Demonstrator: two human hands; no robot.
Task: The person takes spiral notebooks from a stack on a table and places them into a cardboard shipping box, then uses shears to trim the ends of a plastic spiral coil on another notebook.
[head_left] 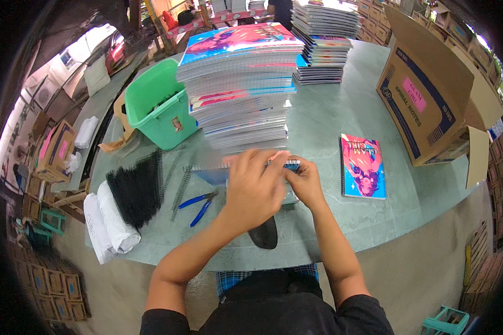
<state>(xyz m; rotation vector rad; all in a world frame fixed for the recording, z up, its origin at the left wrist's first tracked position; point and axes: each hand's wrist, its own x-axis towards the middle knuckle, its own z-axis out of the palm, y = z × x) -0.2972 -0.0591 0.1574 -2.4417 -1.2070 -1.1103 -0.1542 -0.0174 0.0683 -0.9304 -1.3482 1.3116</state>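
Observation:
Low over the table in front of me, a notebook [209, 176] with a blue cover lies partly under my hands, its bound edge facing away. My right hand [304, 181] pinches the right end of that edge, where spiral coil loops show. Across the notebook's middle reaches my left hand [254, 190], slightly blurred, fingers drawn together near the coil; what they hold is hidden. Below my left hand a black rounded object [264, 234] sticks out toward me. Blue-handled pliers [198, 207] lie to the left, beside loose black coils [181, 187].
A tall stack of notebooks [240, 95] stands just beyond my hands, another stack [324, 50] behind it. At left are a green bin [156, 106], a black coil bundle [137, 190] and white rolls [114, 218]. A finished-looking notebook [364, 167] and an open carton [425, 100] are at right.

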